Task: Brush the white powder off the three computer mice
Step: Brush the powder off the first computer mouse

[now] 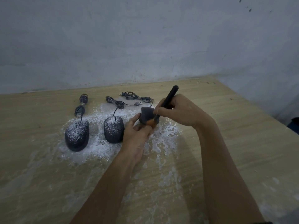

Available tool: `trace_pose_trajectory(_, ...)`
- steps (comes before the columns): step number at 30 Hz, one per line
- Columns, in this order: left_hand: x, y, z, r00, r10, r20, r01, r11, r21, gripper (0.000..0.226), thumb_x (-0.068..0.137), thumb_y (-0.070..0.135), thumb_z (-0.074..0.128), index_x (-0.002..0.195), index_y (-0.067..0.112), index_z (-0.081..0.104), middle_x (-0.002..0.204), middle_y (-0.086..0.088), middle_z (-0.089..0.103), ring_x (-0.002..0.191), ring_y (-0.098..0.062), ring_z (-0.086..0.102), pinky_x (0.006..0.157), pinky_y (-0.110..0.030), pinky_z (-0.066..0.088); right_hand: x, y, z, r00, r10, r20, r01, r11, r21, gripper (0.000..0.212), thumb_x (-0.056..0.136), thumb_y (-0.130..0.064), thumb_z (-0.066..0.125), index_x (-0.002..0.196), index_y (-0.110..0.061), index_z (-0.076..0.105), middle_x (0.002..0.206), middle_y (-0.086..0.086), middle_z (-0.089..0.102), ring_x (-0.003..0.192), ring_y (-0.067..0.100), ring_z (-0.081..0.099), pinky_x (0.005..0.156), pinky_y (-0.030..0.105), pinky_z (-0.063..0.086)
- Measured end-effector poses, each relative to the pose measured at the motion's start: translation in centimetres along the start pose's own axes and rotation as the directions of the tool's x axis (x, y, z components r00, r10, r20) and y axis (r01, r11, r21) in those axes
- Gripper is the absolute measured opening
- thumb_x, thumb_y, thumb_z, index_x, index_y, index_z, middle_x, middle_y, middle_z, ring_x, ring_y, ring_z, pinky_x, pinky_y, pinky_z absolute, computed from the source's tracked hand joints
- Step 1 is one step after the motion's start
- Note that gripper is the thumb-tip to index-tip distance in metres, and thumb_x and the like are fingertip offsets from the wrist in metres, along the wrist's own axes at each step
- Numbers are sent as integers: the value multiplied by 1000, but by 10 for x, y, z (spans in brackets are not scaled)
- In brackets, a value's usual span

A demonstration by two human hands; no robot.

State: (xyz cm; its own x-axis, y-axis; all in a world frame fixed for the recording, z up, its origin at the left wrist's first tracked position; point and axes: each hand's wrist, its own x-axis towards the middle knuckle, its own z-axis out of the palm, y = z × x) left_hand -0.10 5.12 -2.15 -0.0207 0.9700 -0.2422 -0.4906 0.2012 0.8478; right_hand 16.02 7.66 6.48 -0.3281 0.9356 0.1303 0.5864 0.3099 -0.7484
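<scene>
Table: a pale wooden top (242, 143) runs under both forearms; its near edge is cut off by the frame.
Powder: white powder (100, 152) lies in thin smears nearest the person and thickens below and to the left of the left hand.
Left hand: the left hand (137, 135) grips the third mouse from below, fingers and thumb curled round it.
Third mouse: the dark third mouse (146, 116) sits tipped up in that hand; the palm hides its lower part, and its buttons cannot be made out.
Brush: the orange bristles of the brush (152, 122) press on the mouse, between the two hands; the black handle slants up and away.
Right hand: the right hand (179, 110) pinches the handle near the bristles, covering its middle stretch.
Middle mouse: the middle mouse (113, 130) lies flat just left of the left hand, speckled white.
Left mouse: the left mouse (77, 136) lies further left, apart from its neighbour, dusted too.
Cables: three bundled cables (116, 104) lie beyond the mice and hands; the right hand covers part of one.
Wall: a grey wall (145, 38) stands behind the table.
Edge: a blue object (293, 125), far right of the right hand, is cut off and unidentifiable.
</scene>
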Motion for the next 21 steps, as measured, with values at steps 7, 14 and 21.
trace_pose_trajectory(7, -1, 0, 0, 1000, 11, -17, -11, 1000, 2, 65, 83, -17, 58, 137, 18, 47, 117, -15, 70, 107, -27, 70, 97, -39, 54, -1, 15, -7, 993, 27, -112, -15, 994, 111, 13, 96, -29, 69, 89, -26, 80, 70, -1, 68, 61, 5, 55, 56, 14, 43)
trace_pose_trajectory(14, 1, 0, 0, 1000, 3, -28, -4, 1000, -14, 56, 87, -13, 60, 130, 20, 51, 115, -12, 71, 101, -23, 73, 82, -28, 58, 2, 29, -9, 922, 116, -368, -14, 964, 267, 15, 96, -31, 69, 92, -21, 80, 66, -12, 66, 51, 1, 47, 48, 15, 38)
trace_pose_trajectory(21, -1, -5, 3, 991, 129, -47, -108, 944, 310, 63, 85, 0, 72, 137, 28, 51, 123, -1, 67, 111, -16, 65, 93, -38, 55, 4, 43, -3, 912, 154, -380, -25, 946, 323, 17, 97, -32, 68, 95, -19, 80, 67, -12, 66, 54, -1, 50, 52, 16, 41)
